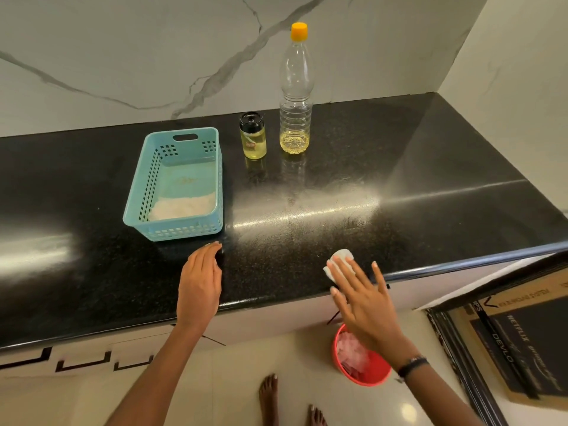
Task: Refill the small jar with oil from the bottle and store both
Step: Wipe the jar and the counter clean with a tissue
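Right hand (365, 299) flat, fingers spread over a white tissue (339, 261) at the counter (430, 179) edge. Left hand (199, 281) relaxed, empty, just before the blue basket (135, 207). Jar (253, 136) and bottle (295, 96) upright, capped, right of basket, far side; left hand likely nearer.

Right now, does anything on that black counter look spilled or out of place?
Nothing spilled. The yellow-capped plastic bottle and small black-lidded jar stand upright, closed. The right hand presses a white tissue.
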A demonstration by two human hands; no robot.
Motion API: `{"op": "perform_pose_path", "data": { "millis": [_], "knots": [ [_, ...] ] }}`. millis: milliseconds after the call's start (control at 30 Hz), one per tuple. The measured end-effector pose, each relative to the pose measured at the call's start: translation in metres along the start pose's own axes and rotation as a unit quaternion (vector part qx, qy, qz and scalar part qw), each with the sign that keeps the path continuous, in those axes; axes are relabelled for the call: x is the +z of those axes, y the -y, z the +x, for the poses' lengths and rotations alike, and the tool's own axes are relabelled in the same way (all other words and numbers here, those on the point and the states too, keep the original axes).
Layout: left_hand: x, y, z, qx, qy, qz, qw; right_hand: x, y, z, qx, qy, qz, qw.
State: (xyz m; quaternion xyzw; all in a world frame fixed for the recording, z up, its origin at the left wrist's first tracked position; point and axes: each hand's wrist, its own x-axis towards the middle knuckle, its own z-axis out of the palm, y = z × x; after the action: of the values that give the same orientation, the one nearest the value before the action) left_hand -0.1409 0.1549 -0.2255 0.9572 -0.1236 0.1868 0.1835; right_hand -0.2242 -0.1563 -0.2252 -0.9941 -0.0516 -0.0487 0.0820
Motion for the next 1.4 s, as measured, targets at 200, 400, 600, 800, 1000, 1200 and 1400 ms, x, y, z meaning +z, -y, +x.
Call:
{"op": "perform_pose_path", "data": {
  "millis": [200,400,600,800,1000,1200,1400],
  "knots": [
    [0.001,0.0,-0.001,0.001,0.004,-0.001,1.0,0.005,0.023,0.055,0.048,0.009,0.037,0.998],
    [0.001,-0.002,0.001,-0.009,0.009,-0.006,1.0,0.0,0.009,0.019,-0.046,-0.002,0.006,0.999],
    [-0.001,-0.001,0.0,-0.011,0.011,-0.01,1.0,0.0,-0.012,0.067,0.054,0.015,0.005,0.998],
    [-0.001,-0.001,0.001,-0.008,0.004,-0.017,1.0,0.013,0.06,0.124,0.009,0.047,0.061,0.997],
    [0.0,-0.001,0.001,0.011,-0.013,0.014,1.0,0.024,0.092,0.094,-0.101,0.034,0.067,0.992],
    [0.001,-0.005,0.006,0.068,0.027,0.138,0.988,0.013,0.02,0.071,-0.044,0.004,0.027,0.999],
    [-0.002,-0.065,0.028,0.024,0.019,-0.004,1.0,0.001,-0.026,0.058,0.087,0.0,0.032,0.996]
  ]
}}
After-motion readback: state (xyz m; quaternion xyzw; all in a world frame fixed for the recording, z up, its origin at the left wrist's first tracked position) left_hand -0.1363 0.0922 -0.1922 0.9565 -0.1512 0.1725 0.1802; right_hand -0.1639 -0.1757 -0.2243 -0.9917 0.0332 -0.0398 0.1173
